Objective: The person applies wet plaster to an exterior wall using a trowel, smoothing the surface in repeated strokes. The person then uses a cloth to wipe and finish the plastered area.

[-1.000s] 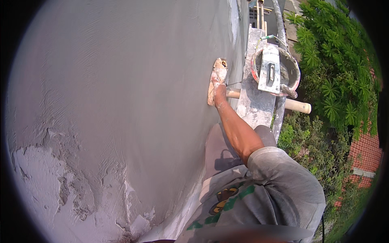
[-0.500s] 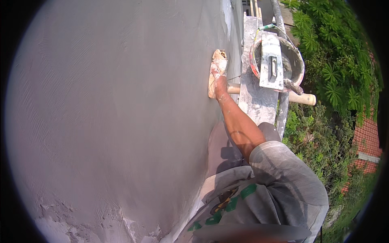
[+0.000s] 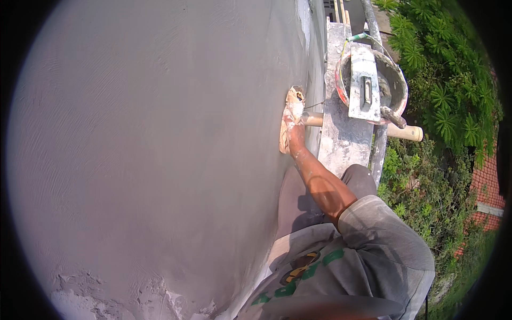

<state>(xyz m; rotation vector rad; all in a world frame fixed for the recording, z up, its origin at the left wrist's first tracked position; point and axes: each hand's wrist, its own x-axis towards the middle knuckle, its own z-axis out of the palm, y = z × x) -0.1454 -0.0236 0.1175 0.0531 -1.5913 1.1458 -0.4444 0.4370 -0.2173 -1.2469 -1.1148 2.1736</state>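
My right hand is closed on a tan, plaster-smeared float, seen edge-on against the grey wall. White plaster coats my fingers and the wrist. The float's face lies against the wall, so it is hidden from view. Fresh grey plaster covers most of the wall, smooth in the middle, with faint curved strokes at the left and a rough, patchy border at the bottom. My left hand is out of sight.
On a narrow, stained plank to the right stands a bucket, with a steel trowel across its rim. A tool handle juts out beside it. A pole passes under the plank; green trees lie beyond.
My right hand has drawn the float down along the wall, closer to my body. The view has shifted slightly; the bucket and trowel stay on the plank.
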